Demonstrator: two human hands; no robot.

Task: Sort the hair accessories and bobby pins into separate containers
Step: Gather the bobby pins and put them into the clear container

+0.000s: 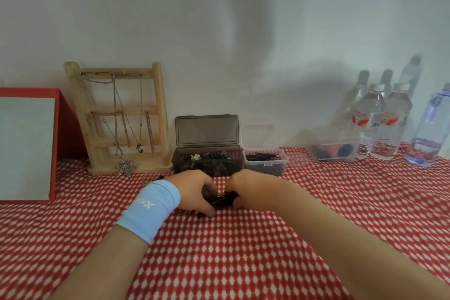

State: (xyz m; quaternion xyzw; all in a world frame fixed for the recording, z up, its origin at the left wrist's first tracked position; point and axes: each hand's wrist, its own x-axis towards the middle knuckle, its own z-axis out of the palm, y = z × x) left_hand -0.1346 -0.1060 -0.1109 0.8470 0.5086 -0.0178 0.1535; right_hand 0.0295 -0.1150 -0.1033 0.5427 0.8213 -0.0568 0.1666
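A small pile of dark bobby pins and hair accessories (222, 201) lies on the red checked cloth, mostly hidden between my hands. My left hand (194, 190), with a blue wristband, curls around the pile from the left. My right hand (246, 187) closes on it from the right. Behind them stands a dark box with its lid up (207, 161), holding dark hair accessories and a white flower clip. Right of it a clear tub (266, 161) holds black bobby pins.
A wooden necklace stand (121, 119) leans against the wall at the left, beside a red-framed board (26, 146). Another clear container (334, 151) and several water bottles (387, 122) stand at the back right. The cloth (231, 263) covers the near table.
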